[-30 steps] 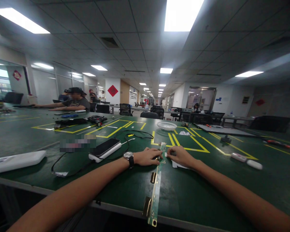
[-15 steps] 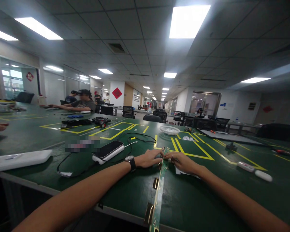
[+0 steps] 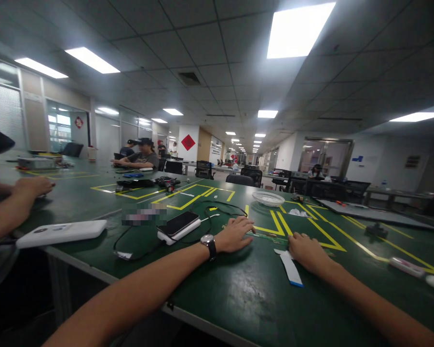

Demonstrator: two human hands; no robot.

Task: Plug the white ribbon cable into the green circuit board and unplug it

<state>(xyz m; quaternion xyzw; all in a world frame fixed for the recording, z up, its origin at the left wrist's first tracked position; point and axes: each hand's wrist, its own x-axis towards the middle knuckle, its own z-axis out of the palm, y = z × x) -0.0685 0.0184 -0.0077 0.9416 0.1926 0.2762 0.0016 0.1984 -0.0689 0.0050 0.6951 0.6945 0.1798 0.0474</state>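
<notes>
A long, narrow green circuit board (image 3: 273,238) lies crosswise on the green table, partly covered by my hands. My left hand (image 3: 236,234), with a watch at the wrist, reaches over its left part with the fingers stretched out and apart. Farther right, my right hand (image 3: 307,251) has its fingers bent together at the board; its fingertips are partly hidden. Just in front of the right hand lies a white flat ribbon cable (image 3: 290,269) with a blue end.
Left of my hands lies a phone (image 3: 179,224) on a white block, with black cables around it. A white basket (image 3: 268,198) stands behind the board. A white device (image 3: 63,233) and another person's hand (image 3: 34,187) are farther left. Yellow tape (image 3: 329,239) marks the tabletop.
The circuit board has turned from pointing toward me to lying crosswise. My hands have moved apart, and the ribbon cable has come into fuller view. The camera view has shifted left.
</notes>
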